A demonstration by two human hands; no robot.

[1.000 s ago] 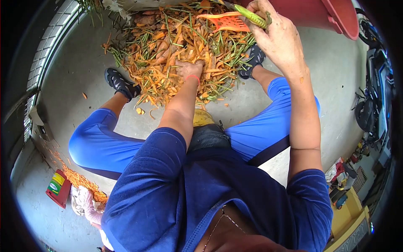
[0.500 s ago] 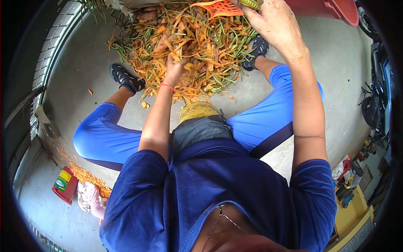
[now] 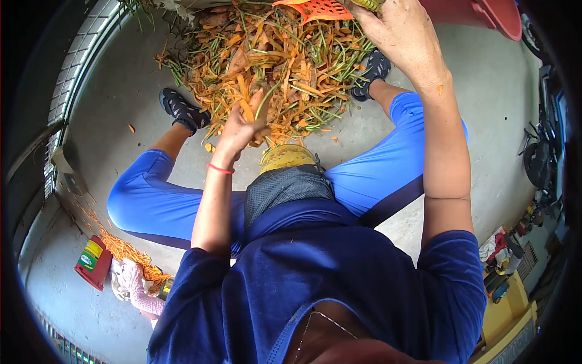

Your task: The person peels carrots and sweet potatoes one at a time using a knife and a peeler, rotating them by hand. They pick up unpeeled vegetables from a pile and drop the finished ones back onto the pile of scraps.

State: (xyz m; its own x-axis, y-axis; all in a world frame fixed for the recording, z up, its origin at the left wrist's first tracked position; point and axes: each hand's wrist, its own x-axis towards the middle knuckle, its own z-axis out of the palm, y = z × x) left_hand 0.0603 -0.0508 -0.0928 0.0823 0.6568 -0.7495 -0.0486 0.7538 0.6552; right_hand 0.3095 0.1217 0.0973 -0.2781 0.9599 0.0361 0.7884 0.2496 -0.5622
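In front of me on the floor lies a pile of orange peelings (image 3: 303, 79) mixed with green stems and whole carrots. My left hand (image 3: 242, 130) is closed around a carrot (image 3: 257, 100) at the pile's near edge. A peel strip and a green stem stick up beside the carrot. At the top edge, my right hand (image 3: 406, 39) is closed on a ridged yellow-green thing (image 3: 367, 5), cut off by the frame, so I cannot make out its kind. An orange perforated plastic piece (image 3: 318, 9) is just left of this hand.
A red tub (image 3: 467, 15) stands at upper right. My shoes (image 3: 182, 109) flank the pile, and a yellow round seat (image 3: 285, 158) is between my legs. Orange shreds (image 3: 130, 252), a red container (image 3: 94, 264) and a pink cloth (image 3: 136, 288) lie at lower left. A metal grille (image 3: 85, 60) borders the left.
My left hand has come out of the pile, back toward me and slightly left, with a carrot and a stem in it. The right hand has barely moved.
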